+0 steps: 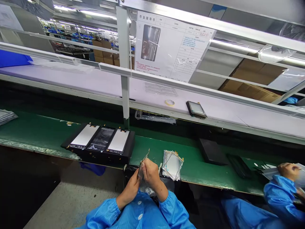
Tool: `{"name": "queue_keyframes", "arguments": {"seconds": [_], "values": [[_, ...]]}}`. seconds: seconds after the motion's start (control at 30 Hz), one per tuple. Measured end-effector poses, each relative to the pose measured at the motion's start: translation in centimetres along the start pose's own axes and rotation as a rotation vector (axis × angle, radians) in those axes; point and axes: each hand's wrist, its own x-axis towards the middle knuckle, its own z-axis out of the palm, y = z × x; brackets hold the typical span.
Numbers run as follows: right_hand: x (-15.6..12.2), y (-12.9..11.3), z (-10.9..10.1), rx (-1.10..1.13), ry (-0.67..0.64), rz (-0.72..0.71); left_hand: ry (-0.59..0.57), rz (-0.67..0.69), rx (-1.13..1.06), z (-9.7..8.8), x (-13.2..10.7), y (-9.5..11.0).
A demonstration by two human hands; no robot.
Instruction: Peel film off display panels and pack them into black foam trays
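Note:
Both my hands are raised close together in front of the green bench [47,133], in blue sleeves. My left hand [132,187] and my right hand [151,173] are closed on a thin glass panel [143,163], held edge-on and upright between them. Just right of my hands lies a stack of similar clear panels [172,163] near the bench's front edge. To the left sits a black tray [100,144] with three slots, two holding white-faced panels and the middle one a dark panel.
A white upper shelf [95,84] carries a tape roll [169,102] and a small screen module [196,109]. An instruction sheet [171,44] hangs above. Dark trays [212,151] lie to the right, where a co-worker's hand [288,170] in a blue sleeve works.

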Motion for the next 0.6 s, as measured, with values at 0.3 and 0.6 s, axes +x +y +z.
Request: {"name": "queue_keyframes", "arguments": {"seconds": [0.3,0.6], "values": [[0.8,2.1,-1.1,0.779,0.217,0.590,-0.151,-0.196,-0.479,-1.2,-0.8,1.1],[0.3,4.3,-4.9,1.231,0.585,0.774,-0.092,-0.315,-0.850,-2.2,-0.3,1.7]]}}
